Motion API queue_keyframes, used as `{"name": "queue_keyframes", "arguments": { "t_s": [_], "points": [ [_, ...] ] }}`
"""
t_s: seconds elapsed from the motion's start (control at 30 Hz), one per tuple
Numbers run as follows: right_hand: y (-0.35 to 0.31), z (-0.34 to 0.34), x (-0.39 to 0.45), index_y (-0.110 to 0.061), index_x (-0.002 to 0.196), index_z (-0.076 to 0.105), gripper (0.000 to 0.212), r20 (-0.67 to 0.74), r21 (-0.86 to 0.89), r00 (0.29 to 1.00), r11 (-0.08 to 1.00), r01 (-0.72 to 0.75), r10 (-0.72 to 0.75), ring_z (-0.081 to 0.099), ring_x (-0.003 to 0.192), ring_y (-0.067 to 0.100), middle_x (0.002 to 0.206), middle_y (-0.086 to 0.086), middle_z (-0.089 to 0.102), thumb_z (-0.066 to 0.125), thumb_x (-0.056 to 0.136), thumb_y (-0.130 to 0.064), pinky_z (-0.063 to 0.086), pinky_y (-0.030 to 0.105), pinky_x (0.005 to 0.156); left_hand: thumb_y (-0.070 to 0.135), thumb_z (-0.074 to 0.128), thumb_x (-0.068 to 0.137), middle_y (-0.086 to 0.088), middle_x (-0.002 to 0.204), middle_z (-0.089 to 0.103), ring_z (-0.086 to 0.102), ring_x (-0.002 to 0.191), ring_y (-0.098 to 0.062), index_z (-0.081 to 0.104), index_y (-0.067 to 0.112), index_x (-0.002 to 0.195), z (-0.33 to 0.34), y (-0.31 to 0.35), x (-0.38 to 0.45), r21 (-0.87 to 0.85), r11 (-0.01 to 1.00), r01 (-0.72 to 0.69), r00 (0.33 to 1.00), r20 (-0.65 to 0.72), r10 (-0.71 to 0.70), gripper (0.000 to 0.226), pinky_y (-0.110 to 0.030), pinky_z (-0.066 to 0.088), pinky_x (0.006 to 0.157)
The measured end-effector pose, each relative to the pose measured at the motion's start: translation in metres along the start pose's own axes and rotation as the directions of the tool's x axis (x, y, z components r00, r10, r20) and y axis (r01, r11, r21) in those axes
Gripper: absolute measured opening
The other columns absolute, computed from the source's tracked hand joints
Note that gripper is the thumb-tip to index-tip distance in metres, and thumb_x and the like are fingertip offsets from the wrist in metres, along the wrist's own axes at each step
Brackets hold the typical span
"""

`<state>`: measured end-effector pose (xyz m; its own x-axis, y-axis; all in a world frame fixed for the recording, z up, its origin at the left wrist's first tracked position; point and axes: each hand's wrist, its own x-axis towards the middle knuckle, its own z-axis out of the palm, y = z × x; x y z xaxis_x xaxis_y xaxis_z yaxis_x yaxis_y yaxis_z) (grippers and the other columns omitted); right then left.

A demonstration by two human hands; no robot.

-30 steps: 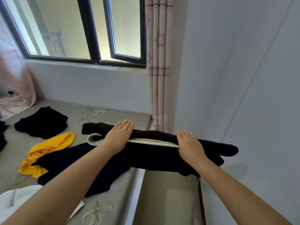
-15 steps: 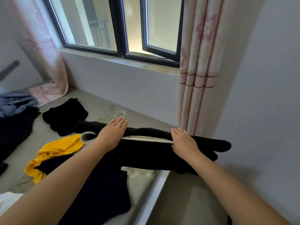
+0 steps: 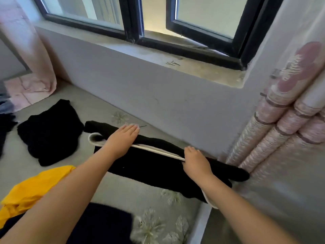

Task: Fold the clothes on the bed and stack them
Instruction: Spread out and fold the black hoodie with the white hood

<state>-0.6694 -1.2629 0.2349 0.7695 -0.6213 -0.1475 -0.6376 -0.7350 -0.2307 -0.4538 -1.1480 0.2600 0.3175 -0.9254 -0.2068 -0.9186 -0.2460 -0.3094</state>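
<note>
A long black garment with a white trim (image 3: 154, 166) lies folded lengthwise across the grey floral bed (image 3: 123, 192), its right end reaching the bed's edge by the curtain. My left hand (image 3: 123, 140) lies flat on its left part, fingers straight. My right hand (image 3: 195, 161) presses on its right part beside the white trim, fingers bent downward onto the cloth. A crumpled black garment (image 3: 51, 132) lies to the left. A yellow garment (image 3: 28, 192) lies at the near left, and a dark navy garment (image 3: 103, 224) sits under my left forearm.
A wall with a window sill (image 3: 175, 62) runs just behind the bed. A pink patterned curtain (image 3: 281, 124) hangs at the right, another pink curtain (image 3: 29, 55) at the far left. More dark and blue clothes (image 3: 5, 110) sit at the left edge.
The view has tilted down and closer to the bed. Both hands have stayed on the black garment, which now lies flatter on the bed near the wall.
</note>
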Motion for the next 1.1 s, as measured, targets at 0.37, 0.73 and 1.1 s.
{"name": "queue_keyframes", "arguments": {
  "t_s": [0.37, 0.73, 1.1],
  "points": [
    [-0.007, 0.156, 0.099, -0.002, 0.144, -0.006, 0.062, 0.256, -0.156, 0.931, 0.962, -0.225, 0.26, -0.008, 0.142, 0.03, 0.154, 0.015, -0.008, 0.033, 0.097, -0.013, 0.0, 0.046, 0.114, 0.012, 0.04, 0.095, -0.008, 0.155, -0.008, -0.009, 0.142, -0.024, -0.008, 0.017, 0.145, 0.164, 0.007, 0.127, -0.154, 0.983, 0.096, 0.983, 0.169, -0.069, 0.07, -0.039, 0.001, 0.114],
    [0.054, 0.268, 0.115, 0.0, 0.134, 0.04, 0.081, 0.142, -0.225, 0.99, 0.974, 0.041, -0.008, 0.033, 0.133, 0.035, 0.143, 0.021, 0.036, 0.063, 0.076, -0.052, 0.013, 0.054, 0.103, 0.047, 0.023, 0.096, -0.006, 0.149, -0.027, -0.025, 0.137, -0.024, -0.026, 0.019, 0.135, 0.301, 0.093, 0.13, -0.419, 0.891, 0.174, 0.947, 0.318, -0.036, 0.069, -0.037, -0.014, 0.111],
    [0.064, 0.293, 0.116, 0.01, 0.129, 0.041, 0.072, 0.018, -0.143, 0.995, 0.985, 0.101, -0.1, 0.019, 0.128, 0.034, 0.137, 0.031, 0.038, 0.043, 0.08, -0.042, 0.015, 0.058, 0.099, 0.048, 0.02, 0.089, -0.005, 0.154, -0.012, -0.017, 0.139, -0.02, -0.018, 0.023, 0.136, 0.315, 0.106, 0.122, -0.452, 0.862, 0.23, 0.971, 0.162, -0.175, 0.065, -0.035, -0.018, 0.107]
  ]
}}
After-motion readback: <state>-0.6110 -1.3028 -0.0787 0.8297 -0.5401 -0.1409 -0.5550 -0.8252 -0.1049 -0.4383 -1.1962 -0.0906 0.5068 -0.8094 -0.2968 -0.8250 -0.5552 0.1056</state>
